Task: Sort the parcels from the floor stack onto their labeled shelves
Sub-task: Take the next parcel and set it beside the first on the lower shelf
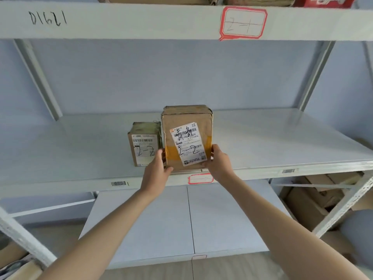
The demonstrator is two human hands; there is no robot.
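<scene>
A brown cardboard parcel (186, 136) with a white label marked "2-2" stands upright at the front of the middle shelf (262, 142). My left hand (157, 168) grips its lower left corner and my right hand (217, 162) grips its lower right corner. Just left of it, touching or nearly so, stands a smaller parcel (143, 144) also marked "2-2". A red-bordered tag (200, 178) sits on the shelf's front edge below the held parcel.
The upper shelf beam carries a red-bordered tag (243, 23) reading "2-1", with parcels above it. A lower shelf (181, 219) lies beneath. Cardboard boxes (314, 201) fill the lower right bay. Slanted metal braces (314, 75) flank the middle shelf.
</scene>
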